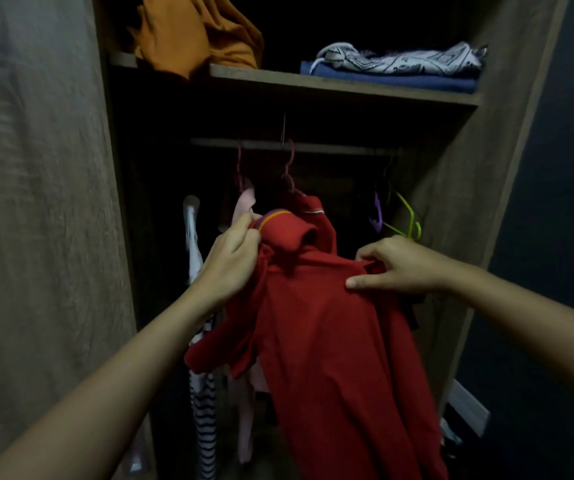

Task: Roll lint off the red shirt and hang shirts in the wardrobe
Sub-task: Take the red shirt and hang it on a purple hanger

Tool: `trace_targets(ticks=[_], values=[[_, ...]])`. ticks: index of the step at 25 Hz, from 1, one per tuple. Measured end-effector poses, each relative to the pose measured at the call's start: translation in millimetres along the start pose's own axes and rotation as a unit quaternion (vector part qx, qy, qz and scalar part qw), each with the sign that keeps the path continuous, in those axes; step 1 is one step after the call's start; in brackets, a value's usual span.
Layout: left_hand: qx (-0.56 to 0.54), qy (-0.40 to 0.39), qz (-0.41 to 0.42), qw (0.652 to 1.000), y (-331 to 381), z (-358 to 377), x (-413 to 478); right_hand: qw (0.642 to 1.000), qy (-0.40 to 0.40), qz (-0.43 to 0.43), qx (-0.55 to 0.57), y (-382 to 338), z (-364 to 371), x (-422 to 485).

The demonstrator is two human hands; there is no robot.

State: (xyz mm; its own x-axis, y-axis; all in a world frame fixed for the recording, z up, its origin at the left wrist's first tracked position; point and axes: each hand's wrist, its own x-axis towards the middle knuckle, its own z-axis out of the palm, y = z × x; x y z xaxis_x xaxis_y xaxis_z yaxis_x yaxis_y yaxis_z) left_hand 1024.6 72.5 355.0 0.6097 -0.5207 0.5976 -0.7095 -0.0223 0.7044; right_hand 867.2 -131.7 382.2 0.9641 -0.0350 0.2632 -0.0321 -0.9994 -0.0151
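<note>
A person stands at an open wardrobe (469,168) with the red shirt (330,323) hanging in the middle, near the camera. It is draped over a pink hanger (289,174) whose hook appears to sit on the rail (330,147). The left hand (233,261) has its fingers curled tight round the left side of the striped-edged collar (285,230). The right hand (400,265) pinches a small fold of cloth at the right shoulder, its thumb lying along the fabric. The shirt looks light, soft and limp, likely to sag or slide sideways off the hanger rather than resist a tug. The doubled collar and the shoulder seams seem the firmest places to hold it. A striped garment (206,427) hangs to the left and a green hanger (408,216) to the far right.
</note>
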Motion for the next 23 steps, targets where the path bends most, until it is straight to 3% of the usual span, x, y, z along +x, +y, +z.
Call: trace_targets(ticks=[3, 5, 7, 10, 14, 16, 18, 23], values=[[0.078, -0.030, 0.018, 0.996, 8.4, -1.7, -7.7, 0.997, -0.039, 0.001, -0.066, 2.5, 2.1, -9.9], [0.219, -0.018, 0.080, 0.972, 5.0, -0.7, -9.9, 0.990, -0.068, 0.024, -0.125, 3.3, 5.6, -21.1], [0.277, -0.018, 0.121, 0.953, -3.1, 0.1, -8.4, 0.971, -0.098, 0.041, -0.214, 4.0, 13.1, -29.6], [0.220, 0.000, 0.168, 0.961, -11.0, 2.3, -11.0, 0.943, -0.173, 0.092, -0.269, -2.6, 30.2, -38.6], [0.139, 0.046, 0.168, 0.975, -4.5, 3.9, -20.6, 0.945, -0.224, 0.183, -0.150, -10.6, 50.0, -43.6], [0.103, 0.047, 0.154, 0.982, -6.1, -1.1, -23.2, 0.941, -0.214, 0.259, -0.026, -9.5, 44.4, -42.3], [0.060, 0.050, 0.127, 0.989, -10.4, -6.0, -25.8, 0.938, -0.175, 0.297, 0.027, 0.9, 41.0, -42.1], [-0.082, 0.036, 0.010, 0.996, -20.9, -9.7, -35.7, 0.957, 0.030, 0.278, -0.072, 17.9, 42.8, -51.3]])
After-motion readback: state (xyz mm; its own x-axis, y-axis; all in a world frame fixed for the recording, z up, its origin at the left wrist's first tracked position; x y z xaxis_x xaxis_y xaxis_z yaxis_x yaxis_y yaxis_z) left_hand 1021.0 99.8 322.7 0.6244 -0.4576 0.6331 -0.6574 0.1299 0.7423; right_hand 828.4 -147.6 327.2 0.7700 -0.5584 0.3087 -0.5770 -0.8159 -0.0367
